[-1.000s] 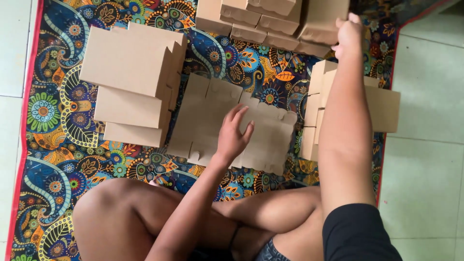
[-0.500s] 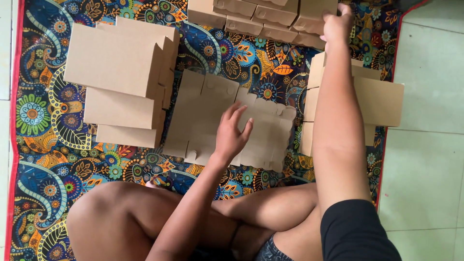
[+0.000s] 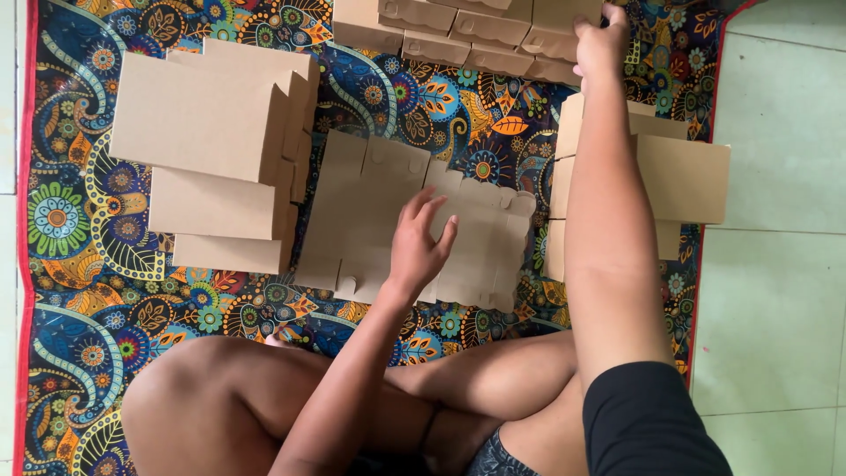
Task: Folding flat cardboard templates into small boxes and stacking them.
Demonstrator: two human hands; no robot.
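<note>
- Left hand [image 3: 419, 242]: flat, fingers spread, palm down on the flat die-cut cardboard blank [image 3: 370, 207]. Not gripping, just pressing on it.
- The blank lies unfolded on the patterned mat [image 3: 79, 308], centre of view, straight in front of the person's crossed legs. Notched tabs run along its near and far edges. The left hand sits on its right-of-middle part, nearer the near edge.
- Right hand [image 3: 601, 40]: arm stretched far forward, fingers curled on the pile of folded cardboard boxes [image 3: 458, 31] at the far edge of the mat. It touches the pile's right end; the view cuts off the fingertips, so cannot tell whether it has a firm grip on a box.
- The right forearm runs past the blank's right edge and crosses above the right stack of cardboard pieces [image 3: 683, 176], which lies just beside the blank.
- Left stack of assembled boxes [image 3: 211, 141]: three tiers stepped toward the person, just beside the blank's left edge, well apart from both hands.
- Mat lies on a pale green tiled floor [image 3: 775, 282], visible on the right side.
</note>
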